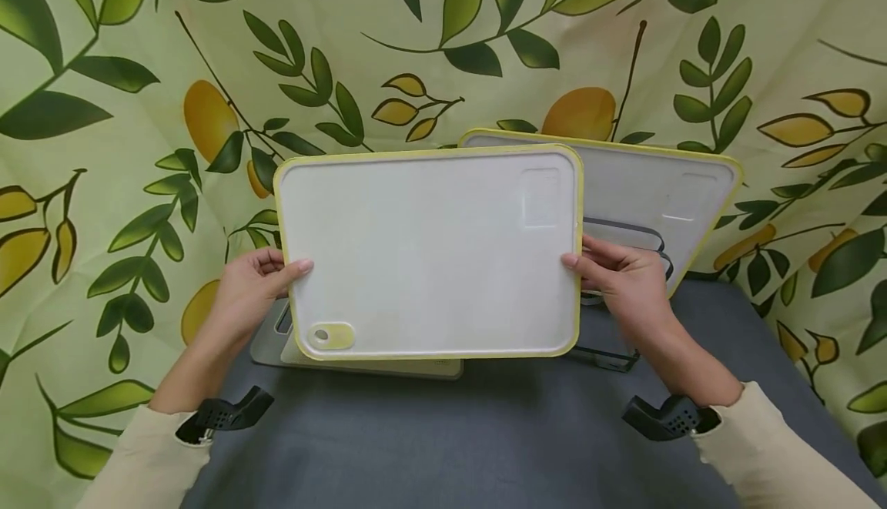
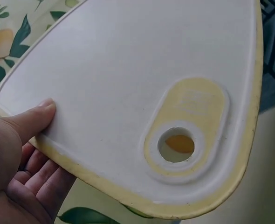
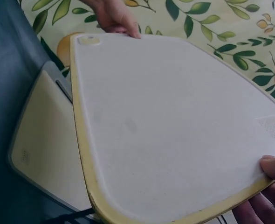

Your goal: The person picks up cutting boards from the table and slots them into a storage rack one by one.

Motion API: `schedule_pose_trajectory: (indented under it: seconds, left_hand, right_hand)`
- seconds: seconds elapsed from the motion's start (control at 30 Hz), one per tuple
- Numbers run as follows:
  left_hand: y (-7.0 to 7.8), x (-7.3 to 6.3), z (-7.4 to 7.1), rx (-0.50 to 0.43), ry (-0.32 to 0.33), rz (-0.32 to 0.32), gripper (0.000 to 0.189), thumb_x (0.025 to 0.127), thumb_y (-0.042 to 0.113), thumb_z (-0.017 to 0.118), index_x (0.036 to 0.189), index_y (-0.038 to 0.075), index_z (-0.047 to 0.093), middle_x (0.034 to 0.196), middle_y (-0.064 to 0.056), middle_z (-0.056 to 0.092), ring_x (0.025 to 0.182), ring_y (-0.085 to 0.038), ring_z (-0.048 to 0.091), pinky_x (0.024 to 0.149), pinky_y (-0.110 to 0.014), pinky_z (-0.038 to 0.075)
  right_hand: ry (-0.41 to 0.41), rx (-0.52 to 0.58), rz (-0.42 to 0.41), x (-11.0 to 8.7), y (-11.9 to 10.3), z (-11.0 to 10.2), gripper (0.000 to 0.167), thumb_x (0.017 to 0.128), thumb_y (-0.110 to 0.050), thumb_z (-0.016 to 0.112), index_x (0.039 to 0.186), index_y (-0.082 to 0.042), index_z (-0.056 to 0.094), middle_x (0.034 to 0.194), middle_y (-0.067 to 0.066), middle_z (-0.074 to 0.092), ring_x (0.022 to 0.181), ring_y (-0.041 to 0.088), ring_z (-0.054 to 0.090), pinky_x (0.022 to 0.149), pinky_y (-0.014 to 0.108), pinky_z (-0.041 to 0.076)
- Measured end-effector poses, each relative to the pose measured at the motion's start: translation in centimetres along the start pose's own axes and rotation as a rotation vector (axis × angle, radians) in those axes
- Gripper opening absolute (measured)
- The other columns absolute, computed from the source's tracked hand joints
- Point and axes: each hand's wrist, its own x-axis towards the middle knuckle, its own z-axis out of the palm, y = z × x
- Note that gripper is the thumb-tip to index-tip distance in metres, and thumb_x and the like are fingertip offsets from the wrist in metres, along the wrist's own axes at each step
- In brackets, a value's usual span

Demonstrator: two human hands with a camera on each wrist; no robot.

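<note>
White rectangular plastic-looking board, yellow rim (image 1: 433, 255), held up between both hands over dark blue-grey cloth surface (image 1: 416, 447). Left hand (image 1: 252, 286) pinches its left edge, thumb on the face, fingers behind, above the yellow oval patch with round hole (image 2: 186, 128). Right hand (image 1: 627, 282) pinches the right edge likewise. Behind: similar yellow-rimmed white board (image 1: 658, 185), tilted; beige grey-rimmed board (image 3: 44, 135) on the cloth.

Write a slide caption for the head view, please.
Left grip and right grip hold a yellow-edged white board in front of a similar board.
</note>
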Motion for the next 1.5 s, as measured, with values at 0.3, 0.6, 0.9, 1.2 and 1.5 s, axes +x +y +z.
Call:
schedule_pose_trajectory:
  seconds: [0.3, 0.6, 0.9, 1.2, 1.5]
  left_hand:
    - [1.7, 2.0, 1.1, -0.027, -0.015, 0.075, 0.033, 0.094, 0.027, 0.073, 0.103, -0.003, 0.061, 0.074, 0.018, 0.065, 0.071, 0.002, 0.065, 0.066, -0.019, 0.058]
    - [3.4, 3.5, 3.3, -0.072, -0.018, 0.132, 0.031, 0.094, 0.023, 0.073, 0.103, -0.004, 0.061, 0.073, 0.018, 0.065, 0.069, 0.002, 0.064, 0.065, -0.017, 0.056]
    - [4.8, 5.0, 5.5, -0.1, 0.001, 0.154, 0.028, 0.094, 0.022, 0.074, 0.1, -0.002, 0.062, 0.072, 0.017, 0.062, 0.067, 0.002, 0.061, 0.063, -0.015, 0.052]
    - [6.1, 6.8, 7.1, -0.081, 0.005, 0.2, 0.027, 0.092, 0.022, 0.076, 0.097, 0.0, 0.062, 0.073, 0.014, 0.059, 0.067, -0.001, 0.054, 0.061, -0.017, 0.045]
    - [7.3, 7.8, 8.1, -0.101, -0.008, 0.22, 0.026, 0.093, 0.023, 0.074, 0.099, 0.0, 0.063, 0.079, 0.009, 0.061, 0.07, -0.002, 0.058, 0.06, -0.017, 0.048]
  right_hand:
    - [-0.003, 0.084, -0.012, 1.0, -0.1, -1.7, 0.046, 0.091, -0.009, 0.075, 0.133, 0.003, 0.063, 0.095, -0.016, 0.078, 0.08, 0.002, 0.075, 0.067, 0.021, 0.06]
    - [0.047, 0.089, 0.044, 2.4, -0.2, -3.9, 0.035, 0.089, -0.01, 0.077, 0.122, -0.002, 0.069, 0.088, -0.015, 0.078, 0.078, 0.001, 0.075, 0.065, 0.018, 0.059]
    - [0.072, 0.104, 0.055, 3.4, 0.0, -6.3, 0.021, 0.09, -0.008, 0.076, 0.106, -0.022, 0.075, 0.088, -0.015, 0.079, 0.078, 0.0, 0.075, 0.065, 0.017, 0.058]
    - [0.092, 0.202, -0.011, 4.0, 0.7, -7.7, 0.033, 0.09, -0.003, 0.073, 0.122, -0.014, 0.074, 0.093, -0.011, 0.079, 0.078, 0.004, 0.076, 0.067, 0.018, 0.059]
    - [0.137, 0.164, -0.071, 4.6, 0.3, -8.6, 0.034, 0.089, -0.001, 0.074, 0.122, -0.011, 0.074, 0.093, -0.011, 0.08, 0.077, 0.004, 0.076, 0.067, 0.017, 0.059]
